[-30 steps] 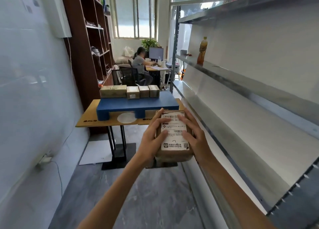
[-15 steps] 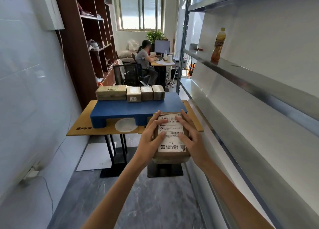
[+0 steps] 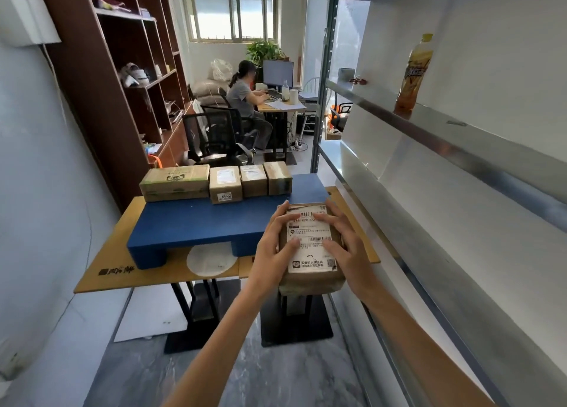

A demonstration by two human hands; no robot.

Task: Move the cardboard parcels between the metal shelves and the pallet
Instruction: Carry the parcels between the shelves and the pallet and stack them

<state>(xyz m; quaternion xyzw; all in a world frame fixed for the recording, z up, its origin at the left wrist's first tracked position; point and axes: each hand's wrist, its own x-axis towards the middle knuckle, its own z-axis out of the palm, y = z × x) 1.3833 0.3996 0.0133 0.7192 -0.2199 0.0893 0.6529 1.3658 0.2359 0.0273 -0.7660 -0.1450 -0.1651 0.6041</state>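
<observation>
From the head camera, a brown cardboard parcel (image 3: 310, 261) with a white label on top is held in the air between both hands. The left hand (image 3: 273, 253) and the right hand (image 3: 349, 253) each clasp a side, with fingers spread over the label. The parcel hangs over the near right corner of the blue pallet (image 3: 196, 222), which lies on a wooden desk (image 3: 116, 262), with the metal shelves (image 3: 478, 152) close on the right. A row of four parcels (image 3: 225, 184) stands along the pallet's far edge, and the blue surface in front of them is bare. The step looks like setting this parcel down on the pallet. To do it well, keep it level and carry it clear of the near edge, so it does not overhang. Lower it flat, label up, lined up with the row but not knocking it, and let go only once its base rests fully on the pallet.
</observation>
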